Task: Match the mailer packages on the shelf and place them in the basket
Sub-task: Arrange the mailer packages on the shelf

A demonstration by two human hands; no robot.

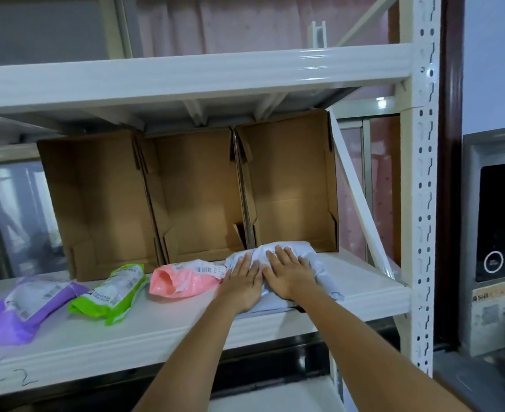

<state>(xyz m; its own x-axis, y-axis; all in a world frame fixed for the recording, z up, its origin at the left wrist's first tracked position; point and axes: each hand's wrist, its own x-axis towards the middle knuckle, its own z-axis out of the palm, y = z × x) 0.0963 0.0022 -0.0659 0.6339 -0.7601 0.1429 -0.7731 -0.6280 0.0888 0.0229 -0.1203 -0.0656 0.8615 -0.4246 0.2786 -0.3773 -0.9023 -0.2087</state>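
1. On the shelf, far left, a purple mailer lies flat near the front edge, with a printed label on its upper face.
2. Just right of it, and apart from it, a green mailer lies at an angle, label up.
3. Behind these two stands the left cardboard box, tipped on its side with its opening facing forward.
4. A middle cardboard box stands against it in the same way, its inside bare.
5. A pink mailer lies in front of the middle box, label up, its right end touching the grey mailer.
6. The left hand rests palm down on the grey mailer's left part, fingers spread and flat; this grip encloses nothing.
7. The right hand lies just beside it, palm down on the same mailer, fingers extended; this grip is likewise flat, pressing rather than clasping.
8. The grey mailer sits at the mouth of the right cardboard box, and its near edge overhangs the shelf front.
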